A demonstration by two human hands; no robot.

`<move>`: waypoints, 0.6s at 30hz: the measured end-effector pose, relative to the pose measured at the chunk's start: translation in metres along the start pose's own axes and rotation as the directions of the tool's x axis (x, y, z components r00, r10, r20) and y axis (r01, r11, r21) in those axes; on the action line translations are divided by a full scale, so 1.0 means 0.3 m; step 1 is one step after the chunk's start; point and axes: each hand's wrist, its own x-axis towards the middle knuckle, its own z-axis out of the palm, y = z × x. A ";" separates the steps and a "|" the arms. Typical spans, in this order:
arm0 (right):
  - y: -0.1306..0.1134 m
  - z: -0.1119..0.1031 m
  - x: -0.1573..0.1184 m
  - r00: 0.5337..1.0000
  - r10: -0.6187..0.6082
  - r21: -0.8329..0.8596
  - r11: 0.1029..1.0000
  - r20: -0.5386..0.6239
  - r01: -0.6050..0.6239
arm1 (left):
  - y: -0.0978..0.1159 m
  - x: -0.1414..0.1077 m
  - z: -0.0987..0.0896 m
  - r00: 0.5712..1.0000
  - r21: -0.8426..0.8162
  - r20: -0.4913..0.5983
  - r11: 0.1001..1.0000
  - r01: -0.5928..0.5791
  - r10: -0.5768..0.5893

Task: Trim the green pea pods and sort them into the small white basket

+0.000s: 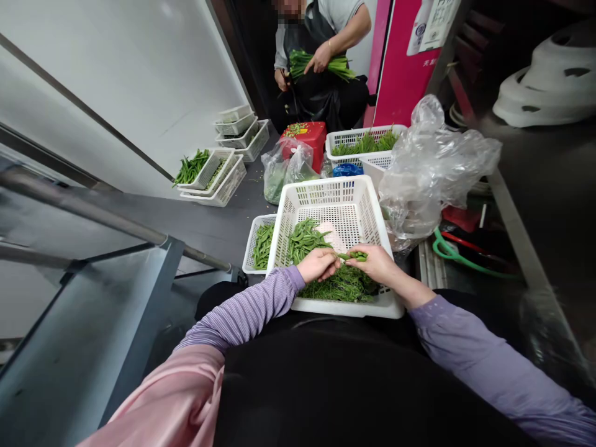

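Over the near part of a large white plastic basket (379,233), my two hands are close together. My right hand (376,264) is closed on several green pea pods (358,255), which stick out past its fingertips. My left hand (319,265) is pinched at the tip of a pod that points toward it; its fingertips are partly hidden. Left of centre in the basket lies a heap of pea pods (305,238). Below my hands is a darker heap of thin green trimmings (342,285).
A smaller basket of pods (263,245) stands to the left. Stacked baskets (222,186), a red stool (305,139), clear plastic bags (433,167) and a basket of greens (365,143) surround the big basket. A co-worker (321,62) sits opposite, holding long green stalks.
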 end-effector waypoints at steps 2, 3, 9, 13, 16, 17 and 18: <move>-0.010 0.002 -0.007 1.000 0.002 0.029 1.000 -0.011 -0.002 | 0.008 -0.002 0.011 1.000 -0.115 0.004 0.993 0.009 -0.009; -0.014 0.005 -0.012 1.000 0.008 0.050 0.999 -0.015 -0.007 | 0.011 -0.004 0.018 0.999 -0.180 0.012 0.983 0.033 -0.032; -0.034 0.048 -0.047 0.998 0.049 0.214 0.976 -0.044 -0.039 | -0.023 -0.005 0.066 0.970 -0.311 0.091 0.919 0.241 -0.224; -0.042 0.011 -0.044 0.960 0.240 0.402 0.901 -0.142 -0.165 | -0.147 0.003 0.059 0.952 0.296 -0.175 0.908 0.295 -0.252; -0.030 -0.040 -0.034 0.886 0.407 0.592 0.778 -0.222 -0.210 | -0.215 -0.008 0.044 0.941 0.579 -0.235 0.742 0.338 -0.245; -0.022 -0.051 -0.033 0.861 0.455 0.614 0.753 -0.228 -0.236 | -0.219 -0.012 0.044 0.948 0.591 -0.232 0.742 0.315 -0.218; -0.013 -0.056 -0.033 0.840 0.496 0.597 0.750 -0.219 -0.286 | -0.211 -0.014 0.046 0.959 0.589 -0.225 0.761 0.273 -0.170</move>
